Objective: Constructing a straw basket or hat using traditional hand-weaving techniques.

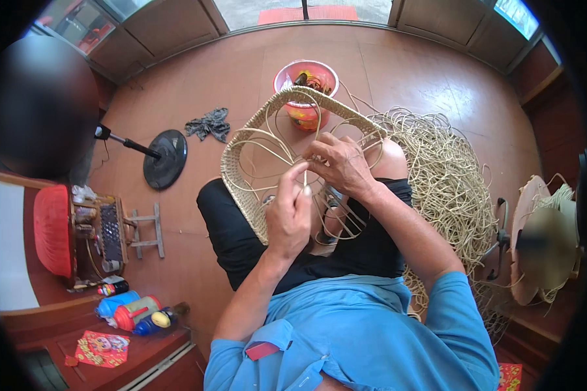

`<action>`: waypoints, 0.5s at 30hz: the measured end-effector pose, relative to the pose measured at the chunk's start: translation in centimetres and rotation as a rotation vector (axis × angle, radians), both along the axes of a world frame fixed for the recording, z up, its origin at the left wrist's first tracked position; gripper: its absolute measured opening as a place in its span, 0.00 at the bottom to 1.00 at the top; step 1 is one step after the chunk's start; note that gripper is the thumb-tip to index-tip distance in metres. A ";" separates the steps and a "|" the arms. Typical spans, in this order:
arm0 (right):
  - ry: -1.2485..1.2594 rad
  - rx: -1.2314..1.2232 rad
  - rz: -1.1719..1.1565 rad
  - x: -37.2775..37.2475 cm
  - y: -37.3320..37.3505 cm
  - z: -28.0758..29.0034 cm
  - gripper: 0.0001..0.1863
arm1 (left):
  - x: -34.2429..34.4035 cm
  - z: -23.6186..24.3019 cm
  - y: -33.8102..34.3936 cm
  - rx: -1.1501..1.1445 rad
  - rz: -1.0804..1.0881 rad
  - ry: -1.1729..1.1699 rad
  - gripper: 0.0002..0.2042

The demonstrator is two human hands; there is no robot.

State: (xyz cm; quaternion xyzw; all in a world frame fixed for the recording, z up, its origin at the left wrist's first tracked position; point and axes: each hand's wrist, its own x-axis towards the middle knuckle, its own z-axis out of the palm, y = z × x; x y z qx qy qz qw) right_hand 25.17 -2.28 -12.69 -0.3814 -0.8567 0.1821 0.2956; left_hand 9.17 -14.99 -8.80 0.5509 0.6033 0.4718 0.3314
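A woven basket frame (244,189) of tan cord rests across my lap, its rim braided and its middle crossed by looped cords. Over the centre, my left hand (290,215) pinches a thin strand of cord between thumb and forefinger. Just right of it, my right hand (342,164) has its fingers curled down onto the cords where the loops meet. Its fingertips are partly hidden, but they look closed on the same cords. Several straight cords (349,218) run from the centre toward the near right side of the frame.
A big heap of loose tan cord (447,182) lies on the floor to my right. Ahead stands a pink bucket (308,117) with things in it. At left are a round black stand base (165,159), a dark rag (209,124) and a small wooden stool (149,230).
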 end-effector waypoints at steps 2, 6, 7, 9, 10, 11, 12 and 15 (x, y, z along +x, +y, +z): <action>0.020 0.025 -0.008 -0.2 0.1 0.0 0.11 | -2.3 0.6 -1.8 -0.089 0.020 -0.063 0.22; 0.023 0.035 -0.015 -0.3 0.1 -0.2 0.12 | -11.6 1.7 -4.9 -0.025 0.095 0.069 0.26; 0.047 0.051 -0.025 -0.3 0.0 -0.2 0.12 | -14.4 2.2 -5.9 -0.044 0.160 0.100 0.24; 0.020 0.031 -0.030 -0.4 -0.1 -0.2 0.13 | -20.0 3.3 -7.8 0.037 0.373 0.596 0.17; 0.032 0.032 -0.038 -0.5 -0.1 -0.2 0.13 | -22.6 3.6 -8.6 0.113 0.443 0.762 0.15; 0.040 0.030 -0.035 -0.5 -0.1 -0.2 0.12 | -25.4 4.3 -10.1 0.060 0.560 0.813 0.14; 0.036 0.019 -0.032 -0.5 -0.1 -0.2 0.11 | -28.3 5.0 -11.0 0.010 0.654 0.855 0.16; 0.029 0.009 -0.042 -0.6 0.0 -0.3 0.11 | -36.4 6.6 -14.2 0.062 0.818 1.009 0.18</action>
